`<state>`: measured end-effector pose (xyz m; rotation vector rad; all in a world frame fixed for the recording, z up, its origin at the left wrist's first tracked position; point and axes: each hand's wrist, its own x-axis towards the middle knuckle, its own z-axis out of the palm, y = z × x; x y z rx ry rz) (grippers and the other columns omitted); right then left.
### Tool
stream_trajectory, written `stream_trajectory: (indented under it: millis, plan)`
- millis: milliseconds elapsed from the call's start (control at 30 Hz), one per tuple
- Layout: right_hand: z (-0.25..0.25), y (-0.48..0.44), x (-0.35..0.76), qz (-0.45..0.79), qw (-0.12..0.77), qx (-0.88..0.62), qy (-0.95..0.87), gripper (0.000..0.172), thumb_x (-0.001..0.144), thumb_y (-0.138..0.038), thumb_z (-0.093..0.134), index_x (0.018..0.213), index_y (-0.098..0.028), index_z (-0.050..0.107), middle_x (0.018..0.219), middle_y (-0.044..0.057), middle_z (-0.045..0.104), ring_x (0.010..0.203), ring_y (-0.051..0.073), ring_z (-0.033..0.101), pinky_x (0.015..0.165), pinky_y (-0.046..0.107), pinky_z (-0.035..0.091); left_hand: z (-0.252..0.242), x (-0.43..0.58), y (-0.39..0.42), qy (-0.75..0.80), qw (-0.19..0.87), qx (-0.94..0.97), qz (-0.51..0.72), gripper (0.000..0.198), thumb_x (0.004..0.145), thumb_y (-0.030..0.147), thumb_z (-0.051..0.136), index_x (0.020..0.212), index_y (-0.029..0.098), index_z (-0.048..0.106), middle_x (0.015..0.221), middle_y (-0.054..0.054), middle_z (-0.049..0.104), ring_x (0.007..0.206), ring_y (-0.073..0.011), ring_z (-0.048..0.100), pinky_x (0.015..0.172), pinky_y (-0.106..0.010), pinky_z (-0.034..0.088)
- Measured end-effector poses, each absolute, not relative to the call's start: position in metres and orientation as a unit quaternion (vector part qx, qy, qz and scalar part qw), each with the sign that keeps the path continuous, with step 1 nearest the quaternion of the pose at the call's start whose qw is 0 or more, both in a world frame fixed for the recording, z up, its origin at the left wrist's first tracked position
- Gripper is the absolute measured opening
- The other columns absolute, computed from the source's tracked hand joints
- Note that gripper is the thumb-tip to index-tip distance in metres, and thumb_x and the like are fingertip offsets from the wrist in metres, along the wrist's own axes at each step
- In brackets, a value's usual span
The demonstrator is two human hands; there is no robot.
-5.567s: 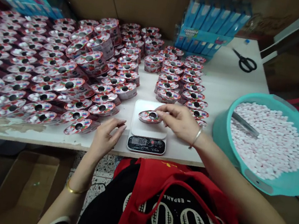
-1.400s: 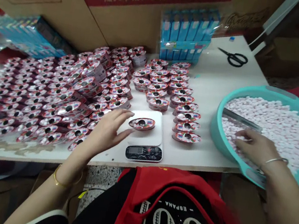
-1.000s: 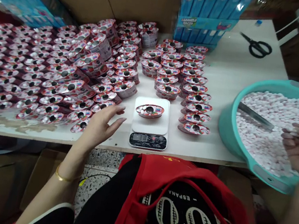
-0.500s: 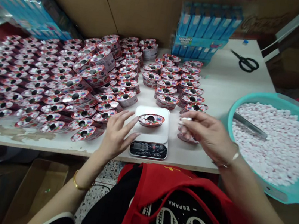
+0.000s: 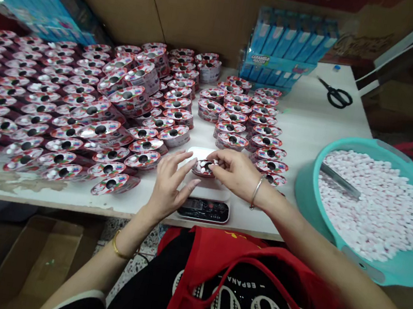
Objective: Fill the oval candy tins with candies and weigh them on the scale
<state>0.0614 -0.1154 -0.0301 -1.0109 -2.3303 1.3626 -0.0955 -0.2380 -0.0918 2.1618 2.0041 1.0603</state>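
A small white kitchen scale (image 5: 205, 196) sits at the table's near edge. On its plate lies an oval red-printed candy case (image 5: 203, 167) with small white candies piled on its top. My right hand (image 5: 232, 171) rests over the case's right side, fingers curled and pinched at its hole; what they hold is hidden. My left hand (image 5: 169, 182) lies just left of the scale, fingers stretched out and touching the plate's edge, holding nothing.
Several rows of the same oval cases (image 5: 61, 105) cover the table's left and middle. A teal basin (image 5: 404, 264) of white candies with a metal scoop (image 5: 339, 178) sits at the right. Blue boxes (image 5: 286, 47) and black scissors (image 5: 335, 95) lie at the back.
My right hand came from the basin to the case on the scale, and white candies now lie on the case. My left hand stayed beside the scale.
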Motion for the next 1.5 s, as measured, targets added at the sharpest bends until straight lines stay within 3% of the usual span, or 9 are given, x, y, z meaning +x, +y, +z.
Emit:
stream_trajectory:
  millis: [300,433,567,800,967,1333,1500]
  plan:
    - [-0.028,-0.112,0.058,0.411,0.139,-0.351,-0.83,0.013,0.08,-0.01,0.058,0.07,-0.016,0.064,0.069,0.001,0.059,0.069,0.012,0.052,0.064,0.026,0.037,-0.094,-0.102,-0.243,0.666,0.017,0.661,0.346,0.041,0.09,0.035,0.053,0.129,0.026,0.049,0.13,-0.012,0.052,0.124,-0.0251,0.047,0.103,-0.046,0.037]
    - [-0.022,-0.111,0.071,0.532,0.173,-0.376,-0.739,0.007,0.082,-0.021,0.061,0.078,-0.016,0.065,0.061,-0.001,0.057,0.056,0.01,0.05,0.054,0.024,0.038,-0.093,-0.103,-0.244,0.659,0.013,0.661,0.358,0.04,0.09,0.034,0.053,0.129,0.025,0.049,0.13,-0.012,0.052,0.124,-0.0244,0.047,0.102,-0.045,0.039]
    - [-0.017,-0.11,0.1,0.663,0.215,-0.409,-0.59,0.022,0.076,-0.037,0.07,0.085,-0.017,0.065,0.06,-0.002,0.058,0.048,0.008,0.048,0.046,0.022,0.038,-0.094,-0.105,-0.248,0.672,0.016,0.661,0.333,0.04,0.09,0.034,0.052,0.129,0.027,0.049,0.131,-0.011,0.052,0.125,-0.0254,0.046,0.102,-0.046,0.039]
    - [-0.021,-0.123,0.154,0.691,0.251,-0.476,-0.483,0.034,0.069,-0.037,0.077,0.096,-0.02,0.068,0.079,0.002,0.065,0.068,0.011,0.06,0.062,0.026,0.052,-0.095,-0.106,-0.247,0.66,0.002,0.69,0.296,0.045,0.091,0.032,0.051,0.135,0.027,0.045,0.135,-0.012,0.051,0.129,-0.0258,0.044,0.105,-0.046,0.036]
    - [-0.025,-0.131,0.172,0.681,0.286,-0.486,-0.467,0.031,0.07,-0.038,0.077,0.094,-0.02,0.069,0.075,0.001,0.065,0.066,0.012,0.06,0.066,0.029,0.053,-0.093,-0.103,-0.244,0.645,-0.021,0.728,0.234,0.055,0.089,0.036,0.054,0.141,0.026,0.038,0.145,-0.013,0.043,0.137,-0.0291,0.034,0.108,-0.049,0.03]
    - [-0.031,-0.135,0.145,0.695,0.271,-0.429,-0.509,0.033,0.069,-0.042,0.077,0.09,-0.017,0.068,0.063,0.0,0.065,0.054,0.01,0.058,0.057,0.025,0.05,-0.084,-0.087,-0.227,0.616,-0.066,0.75,0.231,0.044,0.091,0.025,0.05,0.135,0.025,0.045,0.144,-0.012,0.045,0.139,-0.0268,0.034,0.11,-0.051,0.027]
    - [-0.034,-0.127,0.097,0.652,0.246,-0.389,-0.603,0.02,0.076,-0.034,0.071,0.084,-0.016,0.067,0.056,-0.002,0.061,0.049,0.01,0.056,0.05,0.023,0.047,-0.086,-0.091,-0.236,0.632,-0.065,0.724,0.269,0.047,0.089,0.026,0.054,0.135,0.025,0.045,0.14,-0.013,0.048,0.135,-0.0275,0.038,0.108,-0.049,0.03]
